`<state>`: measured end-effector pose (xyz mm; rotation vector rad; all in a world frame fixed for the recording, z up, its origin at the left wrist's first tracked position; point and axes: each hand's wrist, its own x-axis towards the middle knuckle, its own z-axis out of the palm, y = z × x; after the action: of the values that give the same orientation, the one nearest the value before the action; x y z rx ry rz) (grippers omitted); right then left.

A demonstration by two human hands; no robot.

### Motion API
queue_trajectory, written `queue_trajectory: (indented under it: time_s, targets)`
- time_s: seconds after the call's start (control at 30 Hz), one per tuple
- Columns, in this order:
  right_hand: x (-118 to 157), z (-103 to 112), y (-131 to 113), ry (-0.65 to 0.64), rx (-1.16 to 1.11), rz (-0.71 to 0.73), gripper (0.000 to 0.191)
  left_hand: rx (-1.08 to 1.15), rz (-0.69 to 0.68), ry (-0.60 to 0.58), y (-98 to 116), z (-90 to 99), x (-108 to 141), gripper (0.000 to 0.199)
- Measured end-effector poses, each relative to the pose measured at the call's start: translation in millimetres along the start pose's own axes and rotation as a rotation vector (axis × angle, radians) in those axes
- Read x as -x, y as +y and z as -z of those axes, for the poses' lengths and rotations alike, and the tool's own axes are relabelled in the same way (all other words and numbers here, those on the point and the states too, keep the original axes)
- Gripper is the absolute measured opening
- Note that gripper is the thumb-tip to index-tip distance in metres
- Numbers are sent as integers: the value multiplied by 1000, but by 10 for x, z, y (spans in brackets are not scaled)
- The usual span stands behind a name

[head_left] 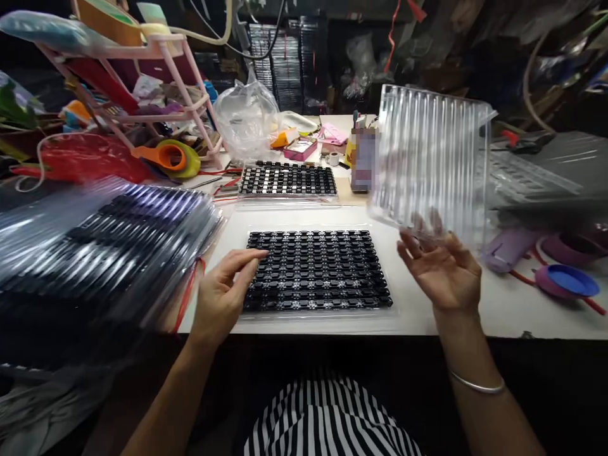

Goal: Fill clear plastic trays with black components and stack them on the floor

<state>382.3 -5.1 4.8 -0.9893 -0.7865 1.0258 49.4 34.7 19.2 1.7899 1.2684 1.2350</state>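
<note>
A clear tray (320, 313) filled with rows of small black parts (318, 272) lies flat in front of me. My left hand (223, 294) is at its left edge, thumb and fingers slightly apart, fingertips over the nearest parts; I see nothing held in it. On the right, my right hand (444, 272) has its palm toward me. Its fingers show through the lower edge of an upright, ribbed clear plastic tray (434, 152), which it appears to hold; motion blurs the fingertips.
A blurred stack of filled clear trays (104, 253) stands at the left. Behind is another tray with black parts (287, 180). A pink rack (175, 76), orange tape dispenser (166, 157), plastic bag (247, 120) and a purple holder with a blue inside (567, 282) stand around.
</note>
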Motion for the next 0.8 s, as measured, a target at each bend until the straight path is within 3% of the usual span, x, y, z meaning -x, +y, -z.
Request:
queue_trajectory:
  time_s: [0.13, 0.2, 0.27, 0.4, 0.53, 0.7, 0.8]
  targets:
    - [132, -471, 4, -182, 43, -18, 50, 427, 119, -377, 427, -490, -148, 39]
    - [195, -661, 55, -290, -79, -8, 50, 691, 201, -433, 564, -698, -201, 42]
    - [226, -746, 90, -359, -175, -15, 46, 860, 222, -378, 653, -796, -259, 27]
    - [155, -596, -1, -296, -202, 24, 29, 846, 184, -269, 713, -614, -394, 9]
    - [82, -494, -168, -199, -43, 177, 15, 711, 144, -296, 711, -413, -439, 13]
    - [133, -706, -173, -323, 62, 239, 15, 715, 191, -421, 737, -571, -313, 22]
    - [64, -577, -109, -401, 285, 244, 17, 676, 211, -282, 666, -457, -261, 16]
